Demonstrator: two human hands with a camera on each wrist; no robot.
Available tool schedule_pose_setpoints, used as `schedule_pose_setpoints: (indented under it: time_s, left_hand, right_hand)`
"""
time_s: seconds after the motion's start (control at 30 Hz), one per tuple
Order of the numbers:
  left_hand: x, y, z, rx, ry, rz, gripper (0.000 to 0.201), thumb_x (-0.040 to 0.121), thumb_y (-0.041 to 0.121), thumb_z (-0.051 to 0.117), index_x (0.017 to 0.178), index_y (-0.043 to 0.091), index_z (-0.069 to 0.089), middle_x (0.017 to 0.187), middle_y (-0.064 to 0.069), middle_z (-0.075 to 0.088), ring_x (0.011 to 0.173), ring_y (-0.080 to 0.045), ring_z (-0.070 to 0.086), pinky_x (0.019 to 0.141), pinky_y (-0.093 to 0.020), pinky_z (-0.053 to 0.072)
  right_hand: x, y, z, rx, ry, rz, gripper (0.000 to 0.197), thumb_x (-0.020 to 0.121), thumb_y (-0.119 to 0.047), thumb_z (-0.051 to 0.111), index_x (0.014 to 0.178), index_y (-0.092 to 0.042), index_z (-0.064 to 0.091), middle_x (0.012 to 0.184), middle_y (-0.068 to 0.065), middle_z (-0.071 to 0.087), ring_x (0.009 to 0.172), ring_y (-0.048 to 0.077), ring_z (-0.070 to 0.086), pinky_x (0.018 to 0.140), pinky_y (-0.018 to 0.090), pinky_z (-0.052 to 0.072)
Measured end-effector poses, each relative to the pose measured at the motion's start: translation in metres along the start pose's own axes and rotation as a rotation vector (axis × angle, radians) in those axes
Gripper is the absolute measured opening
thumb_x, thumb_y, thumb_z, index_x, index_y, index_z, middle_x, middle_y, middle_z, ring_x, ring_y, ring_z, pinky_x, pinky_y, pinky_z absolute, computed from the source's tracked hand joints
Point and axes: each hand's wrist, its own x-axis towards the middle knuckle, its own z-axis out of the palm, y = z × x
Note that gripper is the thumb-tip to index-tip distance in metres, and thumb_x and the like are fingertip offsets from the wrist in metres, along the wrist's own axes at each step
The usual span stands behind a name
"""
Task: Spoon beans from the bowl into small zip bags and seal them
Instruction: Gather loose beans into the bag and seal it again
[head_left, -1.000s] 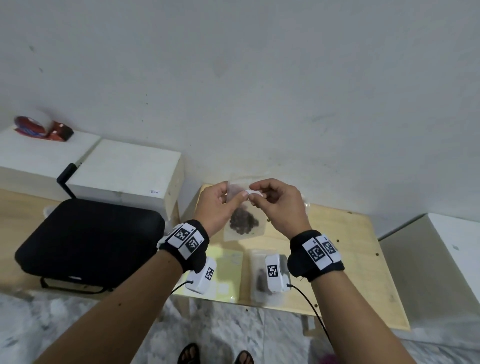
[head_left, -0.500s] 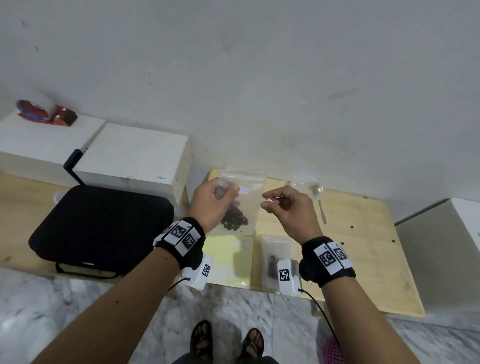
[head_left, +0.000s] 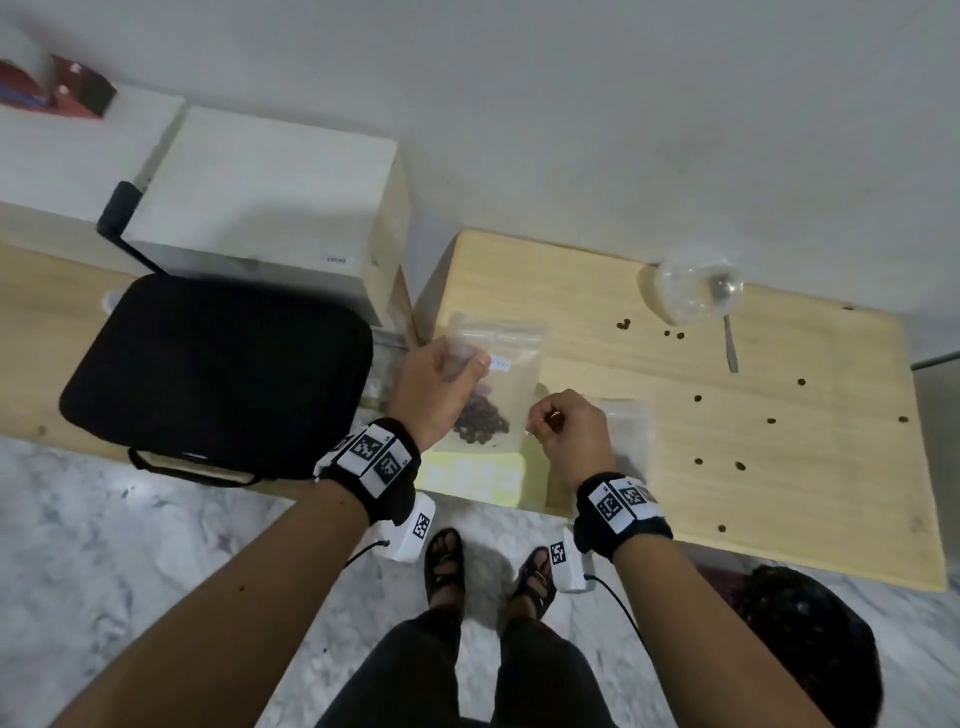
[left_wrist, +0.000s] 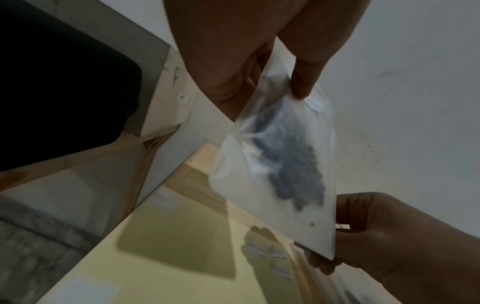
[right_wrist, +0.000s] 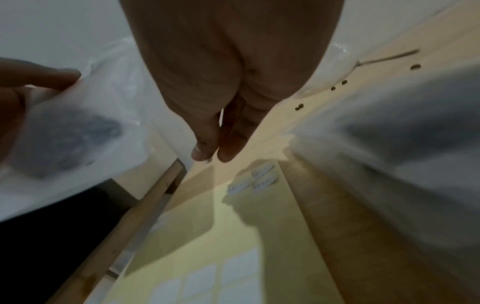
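A small clear zip bag (head_left: 498, 384) with dark beans at its bottom hangs upright over the table's left end. My left hand (head_left: 441, 384) pinches its top left corner between thumb and fingers; a white label sits near the top. The left wrist view shows the bag (left_wrist: 285, 164) under the thumb. My right hand (head_left: 563, 431) hovers by the bag's lower right corner, fingers curled toward the thumb, with nothing between the tips (right_wrist: 210, 156). The clear bowl (head_left: 696, 291) with the spoon (head_left: 730, 343) stands at the table's back.
A second bag (head_left: 626, 431) lies on the wooden table (head_left: 779, 493) under my right hand. A yellow label sheet (head_left: 472, 478) lies at the front edge. Loose beans (head_left: 697, 399) are scattered about. A black case (head_left: 218, 374) and white boxes (head_left: 270, 192) sit left.
A second ago both hands pinched the bag's top. My right hand has let go and dropped toward the table; my left hand keeps the bag, now lower.
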Motion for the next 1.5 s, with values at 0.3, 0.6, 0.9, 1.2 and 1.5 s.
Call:
schedule_pose_setpoints:
  time_s: [0.3, 0.6, 0.9, 1.2, 1.5]
  left_hand:
    - [0.022, -0.018, 0.002, 0.006, -0.012, -0.044, 0.031, 0.098, 0.010, 0.071, 0.073, 0.025, 0.064, 0.062, 0.013, 0.065, 0.069, -0.009, 0.077, 0.058, -0.019, 0.054]
    - [0.025, -0.025, 0.009, 0.005, -0.032, -0.009, 0.063, 0.098, 0.002, 0.068, 0.046, 0.037, 0.059, 0.055, 0.023, 0.062, 0.063, 0.005, 0.071, 0.056, -0.010, 0.049]
    - [0.021, -0.016, 0.009, -0.051, 0.001, -0.008, 0.054, 0.098, -0.005, 0.065, 0.060, 0.024, 0.038, 0.040, 0.024, 0.047, 0.043, 0.010, 0.055, 0.053, -0.007, 0.043]
    - [0.017, -0.027, 0.006, -0.029, -0.004, -0.003, 0.054, 0.098, -0.001, 0.066, 0.061, 0.026, 0.039, 0.042, 0.026, 0.051, 0.046, 0.009, 0.058, 0.054, -0.008, 0.043]
    - [0.018, -0.045, 0.002, -0.001, 0.013, 0.018, 0.047, 0.099, 0.006, 0.068, 0.064, 0.030, 0.048, 0.051, 0.019, 0.061, 0.052, 0.006, 0.064, 0.054, -0.008, 0.044]
  right_hand:
    - [0.014, 0.023, 0.016, 0.112, -0.064, 0.106, 0.013, 0.084, -0.023, 0.084, 0.080, -0.020, 0.072, 0.067, -0.008, 0.059, 0.057, 0.011, 0.052, 0.059, 0.029, 0.050]
    - [0.017, 0.032, 0.015, 0.213, -0.112, 0.128, 0.014, 0.085, -0.020, 0.084, 0.079, -0.023, 0.072, 0.059, -0.005, 0.064, 0.049, 0.015, 0.060, 0.055, 0.029, 0.052]
    - [0.020, 0.032, 0.012, 0.299, -0.166, 0.154, 0.009, 0.085, -0.004, 0.080, 0.082, -0.008, 0.073, 0.081, 0.012, 0.072, 0.064, 0.029, 0.074, 0.064, 0.035, 0.061]
    - [0.014, 0.042, 0.021, 0.249, -0.170, 0.182, 0.027, 0.082, -0.002, 0.080, 0.084, -0.028, 0.077, 0.081, 0.000, 0.069, 0.080, 0.034, 0.075, 0.079, 0.045, 0.064]
    - [0.013, 0.034, 0.021, 0.045, -0.216, 0.117, 0.004, 0.085, -0.013, 0.082, 0.085, -0.017, 0.081, 0.094, -0.002, 0.073, 0.085, 0.014, 0.068, 0.080, 0.025, 0.056]
